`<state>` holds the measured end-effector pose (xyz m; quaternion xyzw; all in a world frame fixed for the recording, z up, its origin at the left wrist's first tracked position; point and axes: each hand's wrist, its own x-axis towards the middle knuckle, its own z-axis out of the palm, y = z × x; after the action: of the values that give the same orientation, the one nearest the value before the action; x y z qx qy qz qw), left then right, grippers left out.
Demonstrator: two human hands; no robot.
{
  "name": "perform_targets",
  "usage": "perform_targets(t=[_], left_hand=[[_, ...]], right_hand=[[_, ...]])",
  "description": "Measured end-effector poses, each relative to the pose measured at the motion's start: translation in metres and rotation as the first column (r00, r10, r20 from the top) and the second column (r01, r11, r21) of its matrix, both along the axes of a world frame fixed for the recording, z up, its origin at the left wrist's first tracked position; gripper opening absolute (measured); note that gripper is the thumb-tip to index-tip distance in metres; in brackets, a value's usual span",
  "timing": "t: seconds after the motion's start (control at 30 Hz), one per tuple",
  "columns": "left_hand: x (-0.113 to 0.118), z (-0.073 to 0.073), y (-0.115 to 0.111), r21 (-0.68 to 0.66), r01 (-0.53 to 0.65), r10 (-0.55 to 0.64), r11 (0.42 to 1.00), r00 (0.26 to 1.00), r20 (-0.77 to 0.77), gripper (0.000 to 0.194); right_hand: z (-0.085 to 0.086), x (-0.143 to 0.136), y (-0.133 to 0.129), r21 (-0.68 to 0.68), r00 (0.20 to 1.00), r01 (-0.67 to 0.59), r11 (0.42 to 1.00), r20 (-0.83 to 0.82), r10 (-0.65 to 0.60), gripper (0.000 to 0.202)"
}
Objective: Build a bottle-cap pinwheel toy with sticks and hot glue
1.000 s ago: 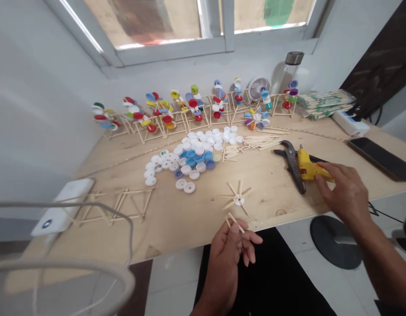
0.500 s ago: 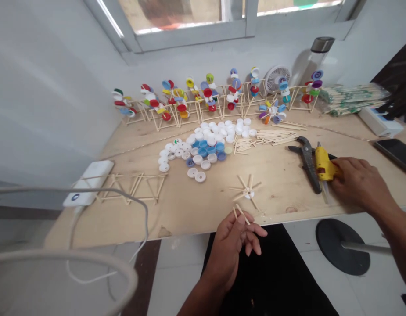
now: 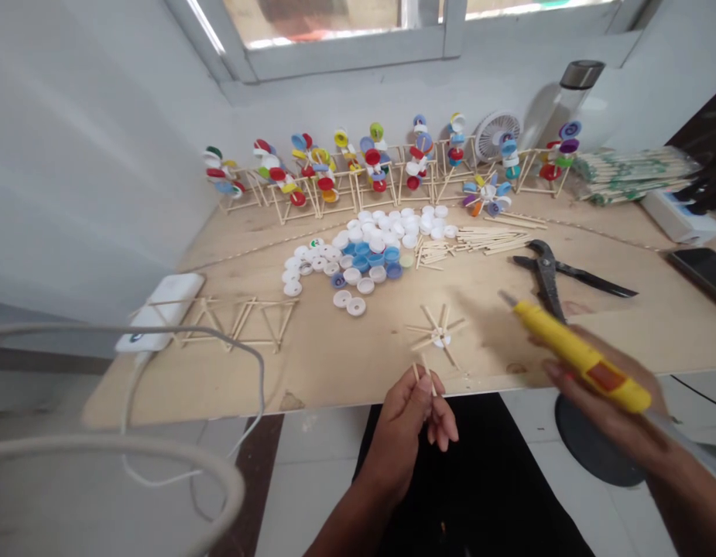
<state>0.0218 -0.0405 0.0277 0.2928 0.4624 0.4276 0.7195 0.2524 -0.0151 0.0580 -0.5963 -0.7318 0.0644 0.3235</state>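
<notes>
Beyond the glue gun (image 3: 578, 356), a bag (image 3: 681, 162) holds sticks (image 3: 616, 169).

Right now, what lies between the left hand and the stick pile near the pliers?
In the head view, the stick star lies between the left hand and the stick pile, flat on the tabletop.

1. Window (image 3: 346, 59): top centre.
2. Fan (image 3: 497, 135): upper right, left of the bottle (image 3: 570, 104).
3. Power strip (image 3: 683, 218): right edge, above the phone (image 3: 703, 272).
4. White box (image 3: 177, 288): left, on the table.
5. Grey cable (image 3: 131, 445): lower left, blurred.
6. Round black base (image 3: 593, 449): lower right, on the floor.
</notes>
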Motion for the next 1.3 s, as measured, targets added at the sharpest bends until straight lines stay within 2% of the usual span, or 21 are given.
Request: perform_targets(t=[0.07, 0.13, 0.23, 0.47, 0.83, 1.3], left_hand=[[-0.001, 0.001, 0.0, 0.021, 0.015, -0.014, 1.0, 0.999, -0.044, 0.032], [-0.002, 0.001, -0.001, 0.042, 0.033, -0.03, 0.999, 0.997, -0.076, 0.032], [-0.005, 0.002, -0.002, 0.062, 0.064, -0.058, 0.996, 0.994, -0.096, 0.031], [-0.011, 0.003, -0.002, 0.062, 0.103, -0.101, 0.993, 0.995, -0.026, 0.03], [-0.016, 0.0, -0.001, 0.095, 0.148, -0.158, 0.984, 0.982, 0.104, 0.029], [-0.016, 0.002, -0.001, 0.102, 0.149, -0.161, 0.984, 0.979, 0.122, 0.025]], right_hand=[[0.004, -0.018, -0.01, -0.115, 0.985, -0.168, 0.979, -0.051, 0.163, 0.017], [0.006, -0.031, -0.016, -0.241, 0.948, -0.311, 0.919, -0.15, 0.281, 0.011], [0.007, -0.042, -0.019, -0.318, 0.9, -0.414, 0.853, -0.284, 0.331, 0.01], [0.001, -0.046, -0.023, -0.376, 0.897, -0.418, 0.827, -0.315, 0.31, 0.02], [-0.001, -0.045, -0.022, -0.403, 0.909, -0.4, 0.823, -0.286, 0.302, 0.028], [-0.002, -0.044, -0.022, -0.411, 0.912, -0.387, 0.825, -0.304, 0.276, 0.029]])
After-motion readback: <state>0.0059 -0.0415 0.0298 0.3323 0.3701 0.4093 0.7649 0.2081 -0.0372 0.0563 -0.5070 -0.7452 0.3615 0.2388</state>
